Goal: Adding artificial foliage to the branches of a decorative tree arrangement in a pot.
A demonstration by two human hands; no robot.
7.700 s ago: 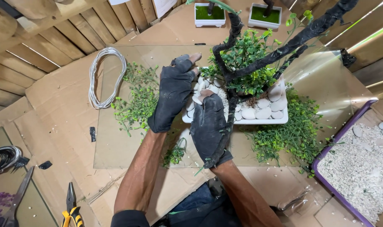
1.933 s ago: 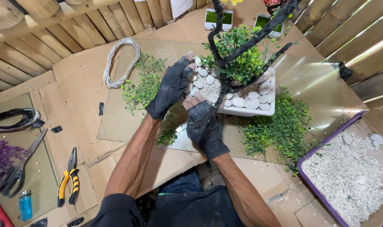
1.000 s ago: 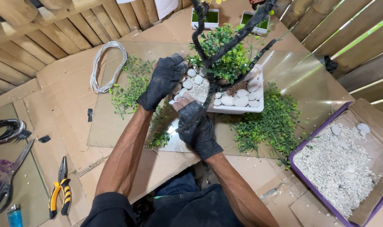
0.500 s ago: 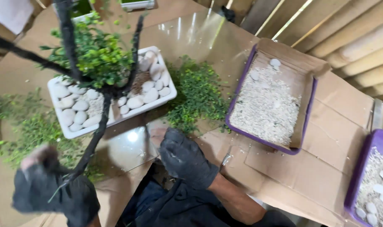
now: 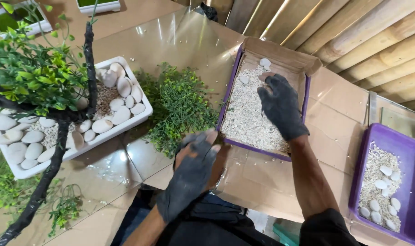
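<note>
Right hand [image 5: 280,105] (gloved) over gravel box [image 5: 307,84]

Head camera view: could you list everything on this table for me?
White planter tray: one, left, holding white stones and a dark-branched green tree.
Loose greenery: one green clump, centre.
Cardboard box: one, purple-edged, gravel inside, centre right.
Purple tray: one, gravel and white stones, far right.
Small white pots: two, green-topped, top left.
Left hand: dark glove, open, at the table edge.
Right hand: dark glove, on the box's gravel.
</note>
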